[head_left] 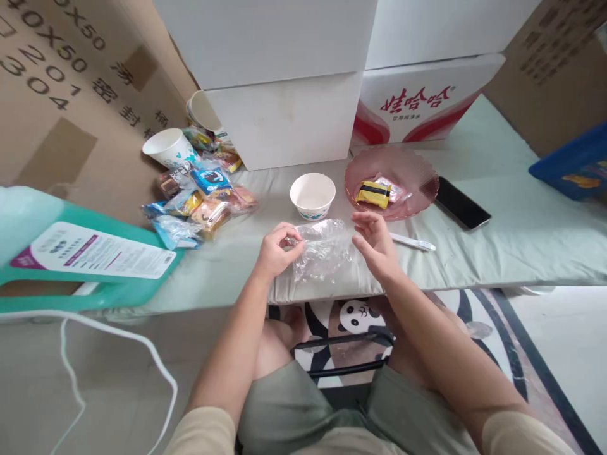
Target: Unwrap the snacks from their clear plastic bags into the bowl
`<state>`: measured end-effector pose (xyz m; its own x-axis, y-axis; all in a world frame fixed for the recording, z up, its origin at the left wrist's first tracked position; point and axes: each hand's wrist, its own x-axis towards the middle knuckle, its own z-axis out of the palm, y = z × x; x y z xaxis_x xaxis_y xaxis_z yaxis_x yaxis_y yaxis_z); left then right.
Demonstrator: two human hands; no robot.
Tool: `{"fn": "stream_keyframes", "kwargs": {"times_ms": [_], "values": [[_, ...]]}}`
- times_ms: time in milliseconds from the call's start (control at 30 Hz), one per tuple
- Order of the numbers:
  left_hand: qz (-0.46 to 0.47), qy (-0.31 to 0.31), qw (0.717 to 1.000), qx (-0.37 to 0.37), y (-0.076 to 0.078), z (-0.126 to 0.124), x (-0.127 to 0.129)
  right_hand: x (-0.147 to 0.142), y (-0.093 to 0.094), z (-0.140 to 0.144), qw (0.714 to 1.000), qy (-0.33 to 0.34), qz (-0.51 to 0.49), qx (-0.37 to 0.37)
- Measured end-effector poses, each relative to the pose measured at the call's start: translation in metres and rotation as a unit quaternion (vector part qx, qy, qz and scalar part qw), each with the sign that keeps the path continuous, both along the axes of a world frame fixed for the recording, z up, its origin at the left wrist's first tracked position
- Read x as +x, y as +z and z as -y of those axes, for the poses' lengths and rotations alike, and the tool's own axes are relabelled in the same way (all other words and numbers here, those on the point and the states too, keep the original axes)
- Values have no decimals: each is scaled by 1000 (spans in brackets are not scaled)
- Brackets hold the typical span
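My left hand (279, 249) is closed in a pinch at the left edge of a crumpled clear plastic bag (325, 256), which lies near the table's front edge. My right hand (377, 245) is open beside the bag's right side, thumb and fingers apart, with nothing in it. Just behind the bag stands a white paper bowl (313, 194) with a blue leaf pattern, upright. To its right is a pink translucent plate (412, 167) holding a yellow-and-black wrapped snack (374, 194) and a clear-and-pink wrapper (396, 188). A white pen (413, 242) lies partly behind my right hand.
A pile of packaged snacks (202, 202) lies at the left, by a tipped paper cup (171, 148). A large green jug (90, 246) stands front left. White boxes (284, 120) line the back. A black phone (462, 203) and a blue package (573, 161) lie at the right.
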<state>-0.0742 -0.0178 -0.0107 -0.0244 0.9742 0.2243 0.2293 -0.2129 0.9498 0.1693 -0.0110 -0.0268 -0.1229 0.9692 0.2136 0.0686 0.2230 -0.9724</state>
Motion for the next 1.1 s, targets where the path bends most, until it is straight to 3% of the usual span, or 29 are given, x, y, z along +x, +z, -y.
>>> {"fn": "stream_keyframes", "kwargs": {"times_ms": [100,200,333,433,500,600,700,833,967,1100], "values": [[19,-29,999,-1,4,8,5,-4,2,-2,995,31,-61,-73],[135,-34,989,-44,7,10,15,-10,6,-1,986,44,-107,-120],[330,-57,927,-168,7,4,25,-15,10,1,976,67,-72,-193],[303,-125,890,-316,5,-1,26,-15,13,-2,971,31,-103,-214],[248,-118,887,-371,3,-2,26,-13,15,-4,959,-3,-170,-227],[212,-57,912,-346,3,-2,27,-8,17,-5,942,24,-179,-284],[174,-27,938,-297,2,-3,28,-6,15,-4,945,79,-64,-311],[133,-31,948,-288,-1,-6,24,-7,12,-4,959,16,26,-281],[194,-119,928,-294,1,-5,16,-6,17,-4,952,42,-91,-289],[274,-80,927,-245,4,-7,12,-2,22,-4,933,67,-203,-290]]}}
